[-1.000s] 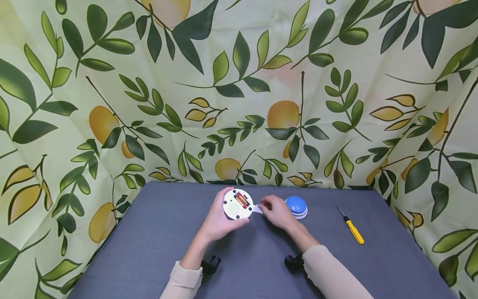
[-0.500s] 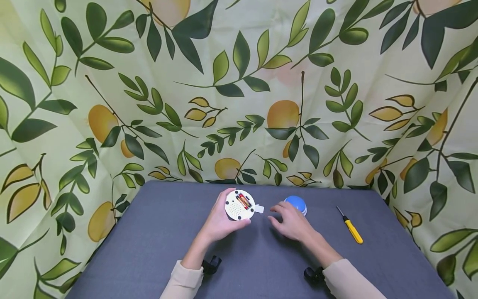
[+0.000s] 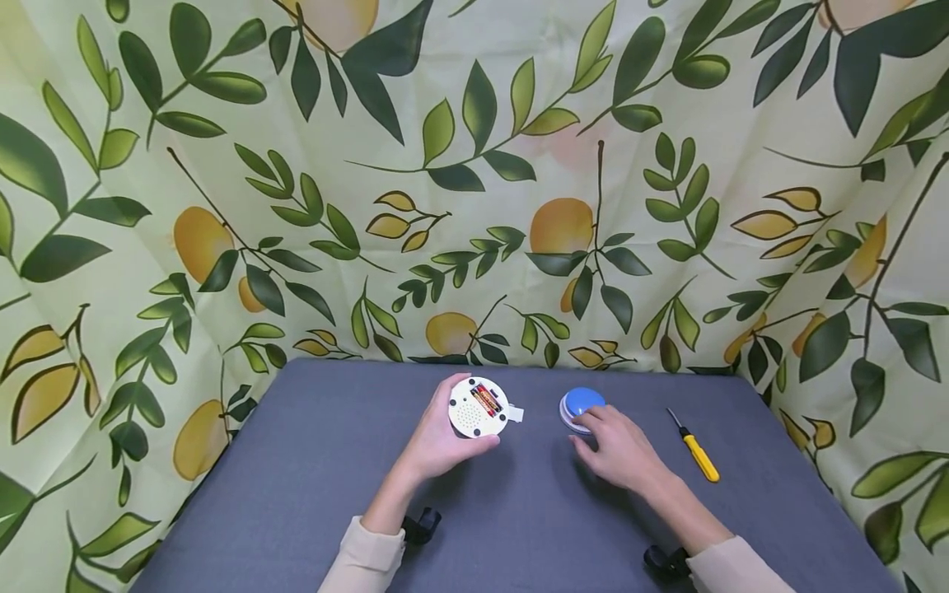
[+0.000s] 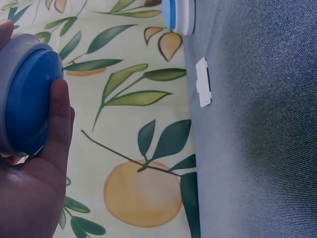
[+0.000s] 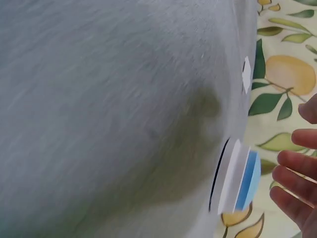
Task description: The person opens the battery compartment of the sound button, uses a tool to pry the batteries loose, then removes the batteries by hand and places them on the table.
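Note:
My left hand (image 3: 439, 441) grips a round white push-button (image 3: 474, 409) by its rim, its underside turned towards my head. Batteries (image 3: 486, 401) show in the uncovered compartment. In the left wrist view its blue dome (image 4: 37, 101) faces away, with fingers lying along it. A small white battery cover (image 3: 516, 413) lies on the table just right of that push-button. My right hand (image 3: 619, 449) hovers by a second blue-domed push-button (image 3: 583, 403), which stands dome up. In the right wrist view the fingers (image 5: 297, 157) are spread and relaxed, apart from this push-button (image 5: 235, 176).
A screwdriver with a yellow handle (image 3: 700, 459) lies on the grey tabletop (image 3: 311, 461) to the right. Behind the table hangs a leaf-and-fruit patterned cloth (image 3: 482, 198). Black wrist mounts (image 3: 423, 525) sit below the forearms.
My right hand has let go of the battery cover and moved right, past the standing push-button. The cover is left on the table. My left hand stays nearly still.

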The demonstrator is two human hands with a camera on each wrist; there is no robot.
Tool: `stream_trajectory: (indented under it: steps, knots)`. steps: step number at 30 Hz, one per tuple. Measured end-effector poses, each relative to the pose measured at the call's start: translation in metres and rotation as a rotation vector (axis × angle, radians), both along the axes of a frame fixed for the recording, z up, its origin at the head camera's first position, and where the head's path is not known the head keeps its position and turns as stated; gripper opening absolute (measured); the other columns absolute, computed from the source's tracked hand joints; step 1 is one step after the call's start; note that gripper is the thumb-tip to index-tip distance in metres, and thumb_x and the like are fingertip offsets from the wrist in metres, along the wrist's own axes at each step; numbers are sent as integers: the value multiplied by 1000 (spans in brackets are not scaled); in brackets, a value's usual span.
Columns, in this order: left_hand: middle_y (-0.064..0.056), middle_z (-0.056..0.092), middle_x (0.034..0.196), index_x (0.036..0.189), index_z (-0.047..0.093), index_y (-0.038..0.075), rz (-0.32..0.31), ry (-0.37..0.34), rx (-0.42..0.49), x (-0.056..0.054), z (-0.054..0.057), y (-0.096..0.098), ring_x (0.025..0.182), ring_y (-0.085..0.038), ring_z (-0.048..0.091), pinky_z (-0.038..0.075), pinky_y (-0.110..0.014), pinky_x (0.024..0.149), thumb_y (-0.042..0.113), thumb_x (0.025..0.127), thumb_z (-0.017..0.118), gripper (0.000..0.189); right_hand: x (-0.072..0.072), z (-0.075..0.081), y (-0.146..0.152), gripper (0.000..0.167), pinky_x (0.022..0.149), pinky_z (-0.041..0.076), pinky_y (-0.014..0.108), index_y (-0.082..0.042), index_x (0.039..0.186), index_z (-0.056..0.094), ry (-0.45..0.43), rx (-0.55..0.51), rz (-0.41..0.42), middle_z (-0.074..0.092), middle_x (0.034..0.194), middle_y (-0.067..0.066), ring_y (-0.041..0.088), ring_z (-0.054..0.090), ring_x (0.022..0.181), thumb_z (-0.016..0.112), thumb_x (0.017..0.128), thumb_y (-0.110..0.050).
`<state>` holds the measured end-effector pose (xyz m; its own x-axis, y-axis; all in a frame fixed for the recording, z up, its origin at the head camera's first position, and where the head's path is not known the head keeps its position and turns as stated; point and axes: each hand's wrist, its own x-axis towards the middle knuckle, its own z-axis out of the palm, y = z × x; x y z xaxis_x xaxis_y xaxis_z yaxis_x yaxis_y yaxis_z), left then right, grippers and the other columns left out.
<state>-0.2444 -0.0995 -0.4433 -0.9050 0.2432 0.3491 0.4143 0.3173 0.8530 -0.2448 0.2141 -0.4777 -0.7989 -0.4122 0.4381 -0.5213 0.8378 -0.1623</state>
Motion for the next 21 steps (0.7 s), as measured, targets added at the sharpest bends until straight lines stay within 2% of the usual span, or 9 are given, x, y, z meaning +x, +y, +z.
stream_trajectory:
  steps: [9, 21]
  knots:
    - [-4, 54, 132, 148, 41, 11, 0, 26, -18, 0, 0, 1, 117, -22, 53, 41, -44, 101, 31, 67, 94, 99, 12, 0, 31, 22, 76, 54, 45, -6, 102, 75, -32, 17, -85, 67, 94, 4, 23, 61, 87, 79, 84, -19]
    - [0, 54, 131, 147, 43, 15, 2, -12, -4, 0, -1, 2, 116, -19, 53, 40, -43, 102, 29, 65, 95, 98, 27, -2, 80, 21, 80, 51, 57, -1, 100, 74, -66, -21, -241, 68, 95, 11, 37, 64, 94, 76, 86, -17]
